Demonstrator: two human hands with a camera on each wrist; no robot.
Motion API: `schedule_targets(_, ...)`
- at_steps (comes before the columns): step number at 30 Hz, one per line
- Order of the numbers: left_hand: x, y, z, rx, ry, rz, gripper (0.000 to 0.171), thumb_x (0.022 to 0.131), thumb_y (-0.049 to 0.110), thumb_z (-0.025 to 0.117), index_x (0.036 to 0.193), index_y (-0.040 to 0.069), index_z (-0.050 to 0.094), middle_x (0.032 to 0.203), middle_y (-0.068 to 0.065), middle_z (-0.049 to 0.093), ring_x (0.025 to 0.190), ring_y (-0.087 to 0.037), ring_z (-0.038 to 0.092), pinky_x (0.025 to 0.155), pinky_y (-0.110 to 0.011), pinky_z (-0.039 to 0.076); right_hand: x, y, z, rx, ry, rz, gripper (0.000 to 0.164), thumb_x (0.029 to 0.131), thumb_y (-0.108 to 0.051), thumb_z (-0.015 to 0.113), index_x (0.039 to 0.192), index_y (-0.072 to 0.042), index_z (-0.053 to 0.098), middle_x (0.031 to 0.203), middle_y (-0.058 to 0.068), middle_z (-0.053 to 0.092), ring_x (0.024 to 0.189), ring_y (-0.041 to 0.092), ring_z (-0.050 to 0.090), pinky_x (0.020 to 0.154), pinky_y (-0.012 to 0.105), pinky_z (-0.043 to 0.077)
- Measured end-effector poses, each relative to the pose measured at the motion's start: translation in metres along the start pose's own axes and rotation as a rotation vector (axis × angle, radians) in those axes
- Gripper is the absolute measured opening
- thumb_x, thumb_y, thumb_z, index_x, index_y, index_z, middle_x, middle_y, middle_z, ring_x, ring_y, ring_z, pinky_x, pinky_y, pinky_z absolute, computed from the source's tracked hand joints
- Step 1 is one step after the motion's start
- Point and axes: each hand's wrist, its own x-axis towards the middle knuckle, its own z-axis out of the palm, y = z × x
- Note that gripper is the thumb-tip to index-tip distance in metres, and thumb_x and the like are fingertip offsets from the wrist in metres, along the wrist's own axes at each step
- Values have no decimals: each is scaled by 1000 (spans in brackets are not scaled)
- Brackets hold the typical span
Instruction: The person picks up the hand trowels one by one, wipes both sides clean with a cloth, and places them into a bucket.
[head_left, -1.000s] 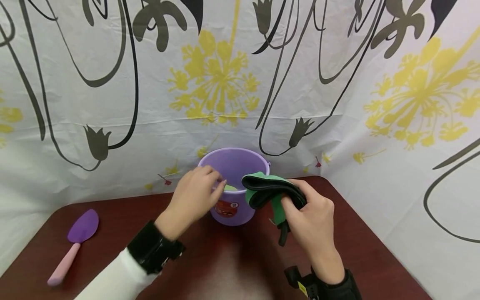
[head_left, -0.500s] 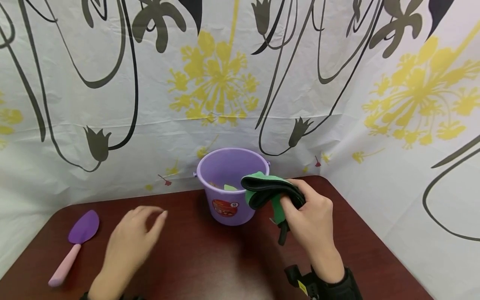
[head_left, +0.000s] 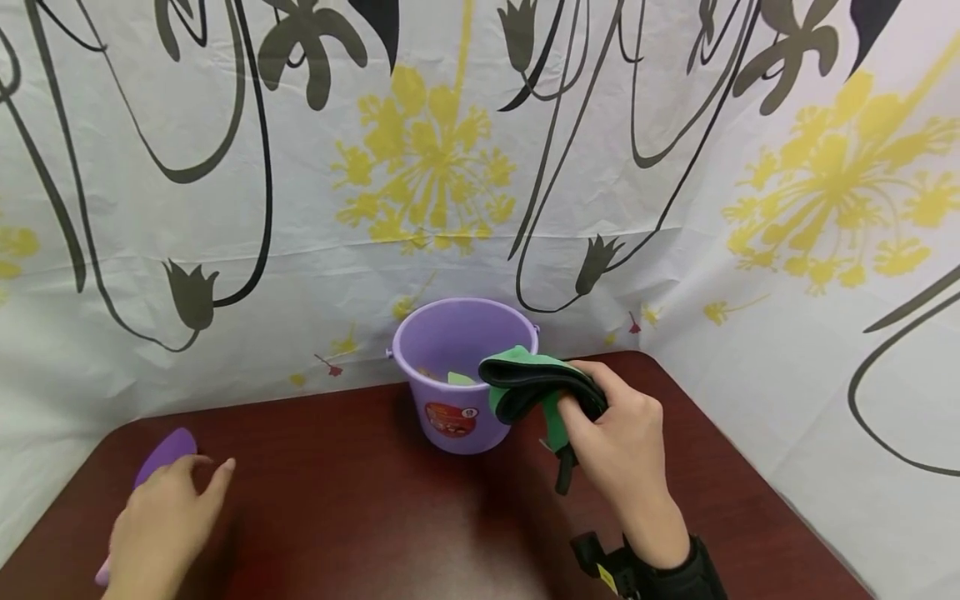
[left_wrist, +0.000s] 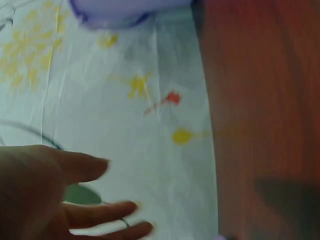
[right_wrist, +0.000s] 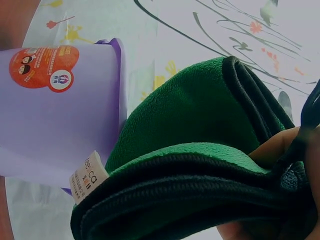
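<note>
My right hand (head_left: pixel 626 442) grips a folded green cloth (head_left: pixel 558 417) with black edging, in front of the right side of a purple bucket (head_left: pixel 491 429). In the right wrist view the cloth (right_wrist: pixel 175 105) shows its thick folds and a white tag (right_wrist: pixel 87 177). My left hand (head_left: pixel 167 517) is over a trowel at the table's left, thumb and fingers apart. The trowel's purple blade (head_left: pixel 168 447) shows beyond the hand; most of its pink handle is hidden beneath. In the left wrist view my left hand (left_wrist: pixel 45 185) holds nothing.
Inside the bucket lie a pale green piece (head_left: pixel 459 378) and something brownish, only partly visible. The dark red-brown table (head_left: pixel 360 500) meets a white patterned sheet (head_left: pixel 300 250) at the back and right.
My left hand has moved from the bucket's rim leftward and down to the trowel. The right hand and the green cloth have stayed almost in place.
</note>
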Motion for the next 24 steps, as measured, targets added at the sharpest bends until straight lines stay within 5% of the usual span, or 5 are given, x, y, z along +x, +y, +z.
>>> schedule_targets(4, 6, -23, -8, 67, -143, -93, 80, 100, 61, 46, 130, -13, 50, 119, -44, 55, 99, -66, 54, 67, -64, 46, 0, -2, -2, -1, 13, -13, 23, 85, -2, 70, 101, -17, 75, 52, -9, 48, 44, 1, 27, 42, 22, 27)
schedule_targets(10, 3, -43, -11, 95, -256, -223, 84, 98, 66, 46, 125, -14, 50, 108, -41, 59, 94, -62, 57, 68, -61, 46, 0, -5, -2, 2, -16, -8, 24, 85, -2, 70, 103, -18, 74, 51, -8, 44, 44, 1, 26, 42, 22, 26)
schedule_targets(17, 0, -47, -7, 178, -336, -365, 100, 94, 74, 43, 127, -20, 47, 123, -48, 48, 107, -64, 51, 82, -66, 45, -1, -5, -2, 1, -21, -9, 24, 85, -2, 71, 103, -18, 74, 50, -8, 43, 44, 1, 25, 42, 21, 26)
schedule_targets(24, 0, -58, -3, 202, -370, -418, 101, 92, 72, 49, 121, -25, 43, 119, -49, 47, 106, -63, 52, 80, -64, 47, -3, -5, 0, 3, -22, -15, 25, 85, -2, 70, 103, -19, 75, 51, -8, 42, 44, 0, 26, 42, 21, 27)
